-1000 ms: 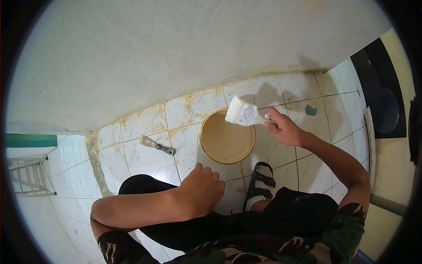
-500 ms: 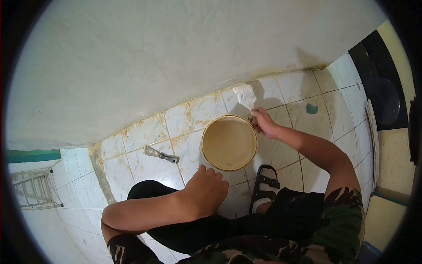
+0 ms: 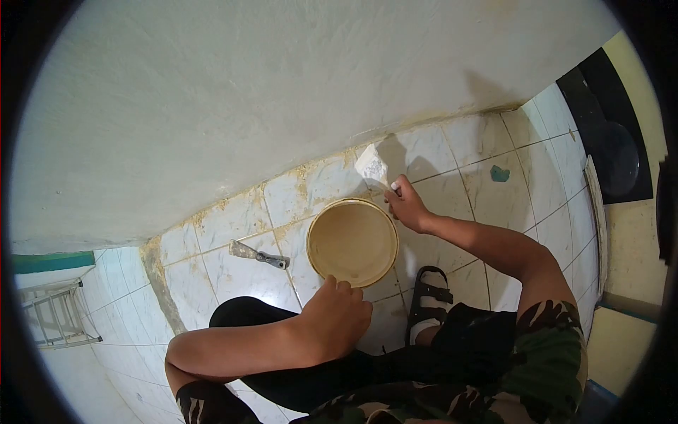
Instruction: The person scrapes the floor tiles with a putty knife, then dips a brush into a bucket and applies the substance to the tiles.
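My right hand (image 3: 407, 205) is closed around the handle of a putty knife (image 3: 372, 167) whose wide blade is coated in white paste with grey patches. The blade is raised above the floor, beyond the bucket's far right rim, and points toward the wall. A round beige bucket (image 3: 393, 244) stands between my knees and the wall; its inside is a dull beige. My left hand (image 3: 337, 314) is at the bucket's near rim with its fingers curled over the edge. Left of the bucket, a second putty knife (image 3: 258, 254) with a dark handle lies on the tiles.
A smeared grey-white wall (image 3: 233, 106) meets the tiled floor (image 3: 445, 201), with crumbly tan residue along the joint. A green scrap (image 3: 500, 174) lies to the right. A metal ladder (image 3: 60, 314) is at far left, and a black panel (image 3: 614, 141) at far right. My sandalled foot (image 3: 429, 300) is beside the bucket.
The bucket has shifted left and toward me, with my left hand at its rim. My right hand and the putty knife have moved left and slightly nearer, and the blade has turned.
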The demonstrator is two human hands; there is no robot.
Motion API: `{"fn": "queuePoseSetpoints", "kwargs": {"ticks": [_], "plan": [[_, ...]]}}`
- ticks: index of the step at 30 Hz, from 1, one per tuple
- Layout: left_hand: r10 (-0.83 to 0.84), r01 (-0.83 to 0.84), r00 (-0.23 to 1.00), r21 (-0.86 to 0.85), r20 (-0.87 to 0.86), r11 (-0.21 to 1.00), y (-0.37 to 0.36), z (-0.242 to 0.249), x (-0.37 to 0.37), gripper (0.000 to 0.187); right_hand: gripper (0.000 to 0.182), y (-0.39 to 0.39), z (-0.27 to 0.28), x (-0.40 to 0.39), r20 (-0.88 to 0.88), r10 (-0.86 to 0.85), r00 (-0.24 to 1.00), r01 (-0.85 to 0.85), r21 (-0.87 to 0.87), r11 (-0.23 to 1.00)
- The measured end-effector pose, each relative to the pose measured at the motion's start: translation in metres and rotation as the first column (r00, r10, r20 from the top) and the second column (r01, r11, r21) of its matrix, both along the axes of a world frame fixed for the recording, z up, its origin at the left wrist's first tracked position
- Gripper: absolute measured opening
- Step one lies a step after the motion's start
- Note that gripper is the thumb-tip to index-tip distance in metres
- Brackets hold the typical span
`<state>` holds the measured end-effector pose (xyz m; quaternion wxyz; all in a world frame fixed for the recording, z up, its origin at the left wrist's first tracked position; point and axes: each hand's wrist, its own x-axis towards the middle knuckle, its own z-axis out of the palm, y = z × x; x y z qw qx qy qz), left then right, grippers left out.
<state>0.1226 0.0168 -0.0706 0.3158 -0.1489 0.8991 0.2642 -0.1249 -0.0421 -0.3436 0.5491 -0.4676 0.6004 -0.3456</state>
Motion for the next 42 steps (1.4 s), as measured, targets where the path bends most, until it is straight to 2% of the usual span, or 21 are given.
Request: {"fn": "queuePoseSetpoints", "kwargs": {"ticks": [1, 2, 3, 4, 5, 6, 8, 13, 16, 20, 22, 25, 26, 28, 31, 34, 42], "plan": [[0.007, -0.007, 1.0, -0.005, -0.014, 1.0, 0.001, -0.001, 0.001, 0.036, 0.024, -0.003, -0.001, -0.005, -0.189, 0.031, 0.981, -0.052, -0.107, 0.993], [0.015, -0.016, 1.0, -0.01, -0.027, 1.0, 0.002, -0.002, 0.003, 0.036, 0.024, -0.005, -0.001, -0.01, -0.189, 0.032, 0.981, -0.053, -0.108, 0.993], [0.017, -0.017, 1.0, -0.01, -0.025, 1.0, 0.005, -0.005, 0.007, 0.036, 0.023, -0.007, 0.005, -0.013, -0.288, 0.002, 0.958, -0.029, -0.09, 0.995], [0.031, -0.038, 0.993, -0.061, -0.117, 0.997, 0.008, -0.009, 0.011, 0.029, 0.022, -0.011, 0.01, -0.014, -0.384, -0.025, 0.923, -0.004, -0.076, 0.997], [0.04, -0.063, 0.977, -0.109, -0.208, 0.992, 0.01, -0.012, 0.014, 0.023, 0.022, -0.016, 0.011, -0.015, -0.382, -0.023, 0.924, -0.007, -0.075, 0.997], [0.04, -0.064, 0.978, -0.109, -0.207, 0.992, 0.008, -0.009, 0.011, 0.023, 0.021, -0.022, 0.006, -0.018, -0.411, -0.061, 0.91, 0.033, -0.074, 0.997], [0.022, -0.021, 1.0, 0.013, -0.004, 1.0, 0.002, 0.0, 0.002, 0.038, 0.021, -0.031, -0.002, -0.023, -0.437, -0.102, 0.893, 0.076, -0.077, 0.994], [0.033, -0.033, 0.999, 0.01, -0.025, 0.999, 0.003, -0.003, 0.002, 0.037, 0.032, -0.044, -0.025, -0.026, -0.554, -0.156, 0.818, 0.067, -0.179, 0.982], [0.03, -0.03, 0.999, -0.008, -0.032, 1.0, 0.005, -0.003, 0.003, 0.037, 0.03, -0.051, -0.041, -0.024, -0.608, -0.161, 0.777, 0.014, -0.238, 0.971], [0.03, -0.03, 0.999, -0.002, -0.03, 1.0, 0.004, -0.002, 0.003, 0.037, 0.03, -0.054, -0.039, -0.01, -0.564, -0.171, 0.808, 0.109, -0.142, 0.984], [0.027, -0.027, 0.999, -0.008, -0.037, 1.0, 0.006, -0.004, 0.004, 0.037, 0.033, -0.055, -0.05, -0.005, -0.475, -0.154, 0.867, 0.17, -0.009, 0.985], [0.034, -0.034, 0.998, -0.01, -0.054, 0.999, 0.006, -0.004, 0.005, 0.037, 0.036, -0.058, -0.073, 0.004, -0.376, -0.213, 0.902, 0.262, 0.083, 0.962], [0.045, -0.045, 0.997, -0.008, -0.065, 0.999, 0.006, -0.004, 0.006, 0.037, 0.036, -0.057, -0.079, 0.003, -0.376, -0.215, 0.901, 0.263, 0.082, 0.961], [0.037, -0.038, 0.997, -0.014, -0.061, 0.999, 0.006, -0.004, 0.007, 0.037, 0.048, -0.057, -0.055, 0.009, -0.367, -0.196, 0.909, 0.25, 0.106, 0.962], [0.029, -0.03, 0.998, -0.012, -0.049, 0.999, 0.005, -0.003, 0.006, 0.037, 0.049, -0.064, -0.051, 0.01, -0.307, -0.205, 0.929, 0.268, 0.177, 0.947], [0.032, -0.033, 0.998, -0.006, -0.055, 0.999, 0.006, -0.005, 0.008, 0.037, 0.049, -0.071, -0.056, 0.013, -0.336, -0.214, 0.917, 0.297, 0.217, 0.93], [0.035, -0.037, 0.997, -0.027, -0.07, 0.999, 0.005, -0.004, 0.008, 0.037, 0.051, -0.075, -0.059, 0.017, -0.371, -0.191, 0.909, 0.283, 0.211, 0.936]]}}
